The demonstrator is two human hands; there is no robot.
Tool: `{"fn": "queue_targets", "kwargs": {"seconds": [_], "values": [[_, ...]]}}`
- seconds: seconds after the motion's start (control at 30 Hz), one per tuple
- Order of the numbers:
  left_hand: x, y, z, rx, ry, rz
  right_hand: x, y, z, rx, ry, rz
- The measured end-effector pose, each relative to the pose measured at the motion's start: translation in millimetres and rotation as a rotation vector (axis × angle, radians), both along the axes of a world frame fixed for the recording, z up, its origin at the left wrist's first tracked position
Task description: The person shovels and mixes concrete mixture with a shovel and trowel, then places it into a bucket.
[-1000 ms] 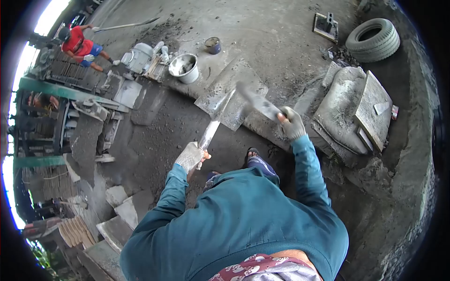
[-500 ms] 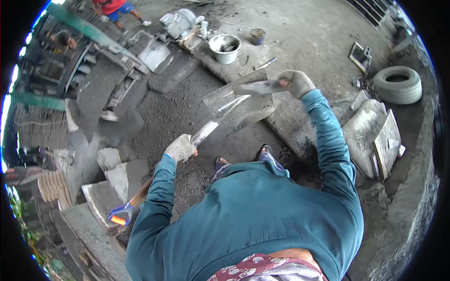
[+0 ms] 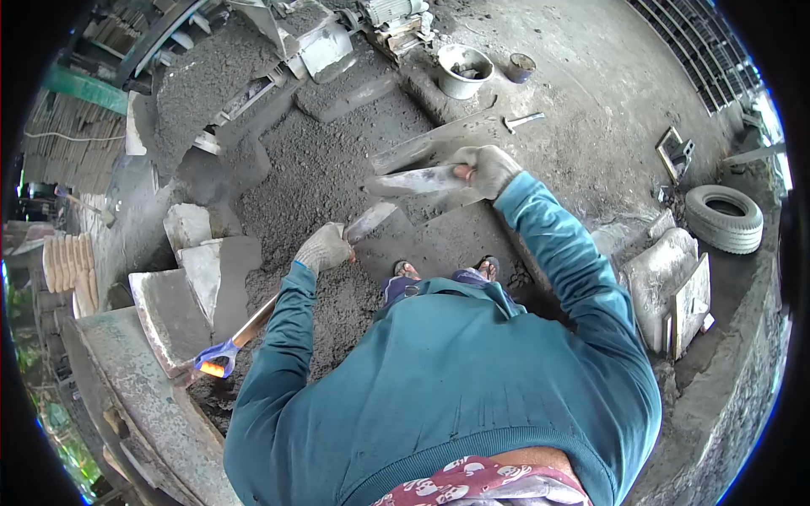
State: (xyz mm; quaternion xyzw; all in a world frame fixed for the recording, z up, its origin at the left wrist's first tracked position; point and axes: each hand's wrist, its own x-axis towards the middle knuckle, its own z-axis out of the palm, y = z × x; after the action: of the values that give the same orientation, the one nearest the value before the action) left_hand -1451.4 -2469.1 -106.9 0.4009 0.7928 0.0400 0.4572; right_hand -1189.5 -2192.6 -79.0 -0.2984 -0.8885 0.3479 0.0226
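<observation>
Long-shafted shovel (image 3: 369, 221): brown wooden shaft, blue D-shaped grip with an orange patch, pale scuffed metal socket, broad blade dulled with grey grime. It is held slantwise before the person, grip out by the left elbow, blade ahead of the sandalled feet (image 3: 488, 268). Left hand (image 3: 325, 247), in a pale knit glove, closed round the shaft near the socket. Right hand (image 3: 488, 171), gloved likewise, grips one end of a flat silvery-grey metal strip (image 3: 413, 181) across the blade; can't tell if they touch.
</observation>
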Motion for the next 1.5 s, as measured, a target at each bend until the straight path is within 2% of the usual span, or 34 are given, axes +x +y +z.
{"fn": "queue_targets", "kwargs": {"seconds": [0.03,0.13,0.23,0.33,0.37,0.43,0.57,0.7,0.73,0.83,0.87,0.97,1.0,1.07,1.1,1.17,1.23,1.33,1.37,1.43,1.47,1.5], "values": [[-9,-8,-6,0.020,-0.031,0.026,3,6,-12,-0.002,0.090,-0.030],[-23,-25,-15,0.027,-0.156,0.126,21,32,-34,-0.220,0.182,-0.101],[-32,-27,-23,-0.001,-0.270,0.219,-18,-40,-39,0.107,0.045,0.184],[-33,-33,-31,0.069,-0.276,0.257,-20,-40,-26,0.163,0.062,-0.050],[-29,-34,-28,0.062,-0.302,0.274,-5,-15,-45,0.025,0.220,-0.211],[-25,-35,-23,0.047,-0.350,0.301,6,26,-49,0.173,0.244,-0.197],[-2,-15,13,-0.042,-0.488,0.320,-48,-19,-13,0.418,0.130,-0.082],[-8,-28,-2,0.009,-0.572,0.326,-2,53,-6,0.282,0.194,-0.207],[-6,-26,10,0.004,-0.554,0.324,-6,46,15,0.272,0.163,-0.250],[2,-10,12,-0.080,-0.457,0.296,-46,8,9,0.192,0.106,-0.007],[3,-11,7,-0.050,-0.463,0.311,-49,3,-5,0.176,0.025,-0.017],[-9,-21,-19,0.038,-0.434,0.325,-14,31,5,0.068,0.034,-0.209],[-12,-25,-23,0.066,-0.394,0.310,16,74,-55,-0.094,0.170,-0.243],[-11,-27,-27,0.057,-0.369,0.312,4,11,-28,0.079,0.127,-0.093],[-10,-23,-29,0.045,-0.484,0.352,-3,-25,-14,0.174,0.112,-0.024],[-7,-15,-39,0.017,-0.714,0.427,-2,-78,-64,-0.154,0.297,-0.096],[-3,-9,-49,0.083,-0.810,0.487,9,-98,-98,-0.377,0.381,-0.362],[2,0,-48,0.137,-0.948,0.522,33,-123,-95,-0.842,0.373,-0.776],[4,6,-48,0.152,-0.965,0.533,40,-134,-105,-0.979,0.446,-0.794],[6,16,-50,0.169,-0.996,0.550,39,-152,-83,-1.146,0.444,-0.812],[10,23,-42,0.189,-0.976,0.577,40,-154,-81,-1.146,0.484,-0.832],[11,27,-43,0.216,-0.962,0.564,44,-153,-82,-1.007,0.463,-0.836]]}}
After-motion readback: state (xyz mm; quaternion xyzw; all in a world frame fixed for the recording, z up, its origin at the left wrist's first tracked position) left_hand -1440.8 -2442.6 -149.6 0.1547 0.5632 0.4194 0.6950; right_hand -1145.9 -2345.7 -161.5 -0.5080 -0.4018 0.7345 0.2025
